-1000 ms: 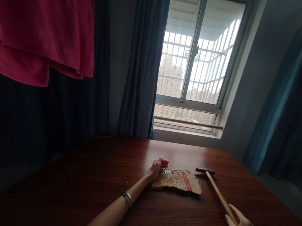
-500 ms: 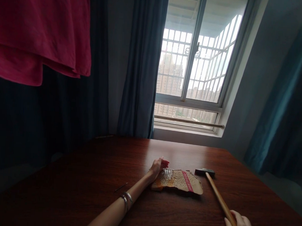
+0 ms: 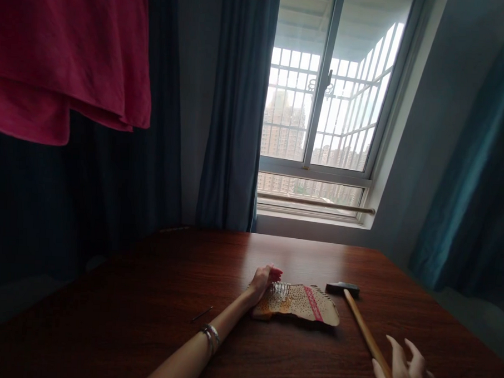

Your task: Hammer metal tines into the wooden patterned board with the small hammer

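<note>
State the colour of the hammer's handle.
The hammer's handle is light yellowish-brown; it shows in the head view, the only one.

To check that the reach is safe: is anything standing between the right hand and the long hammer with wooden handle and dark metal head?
Nothing visible does: the right hand, loosely open, is right at the near end of the hammer's wooden handle.

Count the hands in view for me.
2: the left hand at the left end of the board, and the right hand, fingers spread, at the hammer handle.
</note>
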`<state>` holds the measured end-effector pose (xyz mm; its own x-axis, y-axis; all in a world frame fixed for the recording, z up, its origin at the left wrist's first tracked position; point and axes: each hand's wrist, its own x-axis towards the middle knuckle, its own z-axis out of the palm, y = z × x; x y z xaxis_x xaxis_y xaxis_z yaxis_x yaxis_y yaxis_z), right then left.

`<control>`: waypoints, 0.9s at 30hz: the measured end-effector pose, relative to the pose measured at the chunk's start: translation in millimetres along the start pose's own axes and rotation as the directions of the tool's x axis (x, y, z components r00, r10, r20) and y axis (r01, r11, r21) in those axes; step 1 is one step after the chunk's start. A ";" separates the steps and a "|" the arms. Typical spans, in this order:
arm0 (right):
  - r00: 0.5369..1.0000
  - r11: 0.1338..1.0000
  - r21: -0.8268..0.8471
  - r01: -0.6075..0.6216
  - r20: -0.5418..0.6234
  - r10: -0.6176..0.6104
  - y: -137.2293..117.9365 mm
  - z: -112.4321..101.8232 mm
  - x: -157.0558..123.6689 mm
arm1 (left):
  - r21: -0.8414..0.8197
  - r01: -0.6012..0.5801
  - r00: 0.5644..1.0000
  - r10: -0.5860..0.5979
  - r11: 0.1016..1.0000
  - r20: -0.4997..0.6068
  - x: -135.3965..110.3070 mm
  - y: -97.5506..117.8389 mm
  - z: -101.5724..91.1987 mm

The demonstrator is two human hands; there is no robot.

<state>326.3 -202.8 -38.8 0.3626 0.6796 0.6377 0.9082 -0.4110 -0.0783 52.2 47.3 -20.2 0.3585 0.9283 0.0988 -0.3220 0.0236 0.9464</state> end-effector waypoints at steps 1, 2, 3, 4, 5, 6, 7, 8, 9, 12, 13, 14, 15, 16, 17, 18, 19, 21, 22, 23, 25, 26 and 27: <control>0.999 0.999 0.039 0.036 -0.022 -0.035 -6.0 -4.2 8.9 | 0.005 0.002 1.000 -0.002 1.000 0.000 0.6 -0.5 -0.5; 0.998 0.994 0.092 0.057 -0.035 -0.054 -13.9 -8.2 19.0 | 0.013 0.005 1.000 -0.005 1.000 -0.006 1.1 -0.7 -0.9; 0.998 0.986 0.151 0.070 -0.018 -0.068 -23.7 -11.7 29.7 | 0.019 0.011 1.000 -0.011 1.000 -0.013 1.4 -0.6 -1.2; 0.996 0.976 0.206 0.075 0.029 -0.083 -35.0 -14.4 40.7 | 0.020 0.018 1.000 -0.017 1.000 -0.020 1.4 -0.2 -1.4; 0.989 0.961 0.258 0.100 0.077 -0.124 -47.4 -16.1 51.7 | 0.014 0.023 0.999 -0.022 1.000 -0.027 1.1 0.6 -1.6; 0.978 0.942 0.310 0.130 0.119 -0.174 -60.2 -16.5 62.2 | 0.005 0.025 0.999 -0.025 1.000 -0.028 0.3 1.6 -1.8; 0.962 0.918 0.363 0.160 0.149 -0.227 -72.9 -15.4 71.9 | -0.003 0.025 0.999 -0.025 1.000 -0.025 -0.8 2.7 -2.0; 0.945 0.887 0.422 0.188 0.169 -0.281 -85.0 -13.0 80.6 | -0.007 0.025 0.999 -0.025 1.000 -0.021 -2.1 3.8 -2.4; 0.924 0.855 0.476 0.209 0.190 -0.331 -95.9 -9.4 87.9 | -0.005 0.025 0.999 -0.025 1.000 -0.020 -3.4 5.0 -3.1; 0.907 0.763 0.611 0.212 0.167 -0.386 -119.6 6.9 99.9 | 0.019 0.035 0.999 -0.035 0.999 -0.029 -4.0 10.4 -7.7; 0.914 0.731 0.648 0.213 0.132 -0.383 -124.1 13.1 100.5 | 0.032 0.040 0.999 -0.039 0.999 -0.036 -2.5 13.9 -10.3; 0.923 0.703 0.676 0.220 0.089 -0.374 -126.9 19.1 99.7 | 0.056 0.049 0.998 -0.046 0.997 -0.045 0.0 19.1 -13.6; 0.931 0.681 0.695 0.232 0.045 -0.363 -128.3 24.8 97.6 | 0.095 0.059 0.997 -0.055 0.994 -0.045 3.2 26.1 -17.4; 0.937 0.667 0.703 0.248 0.001 -0.349 -128.3 30.0 94.8 | 0.156 0.079 0.997 -0.073 0.985 -0.039 6.7 35.3 -21.6; 0.940 0.658 0.705 0.266 -0.039 -0.338 -127.2 34.6 91.6 | 0.235 0.100 0.995 -0.095 0.967 -0.030 10.0 46.6 -26.1; 0.940 0.653 0.702 0.285 -0.072 -0.333 -125.4 38.5 88.5 | 0.326 0.110 0.991 -0.127 0.939 0.031 12.5 59.7 -30.7; 0.939 0.651 0.697 0.301 -0.097 -0.330 -123.1 41.8 85.7 | 0.439 0.134 0.978 -0.189 0.888 0.084 13.7 74.1 -35.3; 0.942 0.661 0.684 0.307 -0.121 -0.312 -118.1 46.4 82.2 | 0.652 0.087 0.951 -0.257 0.753 0.170 10.2 103.6 -44.0; 0.947 0.671 0.680 0.297 -0.121 -0.296 -115.8 47.8 81.5 | 0.740 0.032 0.939 -0.273 0.672 0.208 5.0 117.2 -48.0; 0.954 0.680 0.678 0.278 -0.116 -0.275 -113.8 48.7 81.5 | 0.806 -0.021 0.922 -0.300 0.592 0.244 -2.3 129.2 -52.0; 0.968 0.689 0.686 0.233 -0.098 -0.230 -111.0 49.3 82.4 | 0.908 -0.035 0.870 -0.434 0.417 0.233 -21.8 146.7 -60.5; 0.973 0.690 0.692 0.213 -0.085 -0.216 -110.1 49.3 83.0 | 0.947 -0.015 0.837 -0.513 0.322 0.188 -32.8 152.1 -65.3; 0.976 0.689 0.697 0.198 -0.071 -0.208 -109.6 49.2 83.5 | 0.973 0.002 0.801 -0.583 0.232 0.137 -43.7 155.6 -70.8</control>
<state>267.3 -71.2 -14.7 0.1497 0.7054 0.6928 0.8430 0.2751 -0.4622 -75.7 36.7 101.0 0.5949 0.6787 -0.4306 0.7785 -0.3533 0.5187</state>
